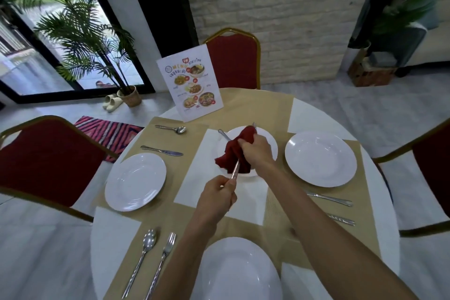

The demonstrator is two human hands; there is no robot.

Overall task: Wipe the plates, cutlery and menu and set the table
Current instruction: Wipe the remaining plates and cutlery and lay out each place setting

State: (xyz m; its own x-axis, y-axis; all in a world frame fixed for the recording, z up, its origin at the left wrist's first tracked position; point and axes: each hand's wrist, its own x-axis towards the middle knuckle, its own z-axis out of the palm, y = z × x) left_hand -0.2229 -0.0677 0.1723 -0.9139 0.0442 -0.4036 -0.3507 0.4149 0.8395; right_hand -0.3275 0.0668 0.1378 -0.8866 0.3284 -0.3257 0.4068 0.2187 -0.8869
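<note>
While the left hand (pixel 216 192) curls its fingers round the handle end of a metal utensil (pixel 235 170), the right hand (pixel 255 151) clutches a red cloth (pixel 232 153) bunched about the utensil's upper part, above the centre plate (pixel 270 145). The tip emerging beyond the cloth appears to be fork tines, though blur leaves this uncertain. A second handle (pixel 223 134) lies on the same plate. Left plate (pixel 135 181), right plate (pixel 321 158) and near plate (pixel 238 273) rest on tan mats (pixel 170 139). The menu card (pixel 190 85) stands upright at the far side of the table (pixel 387 238), before a red chair (pixel 233 63).
</note>
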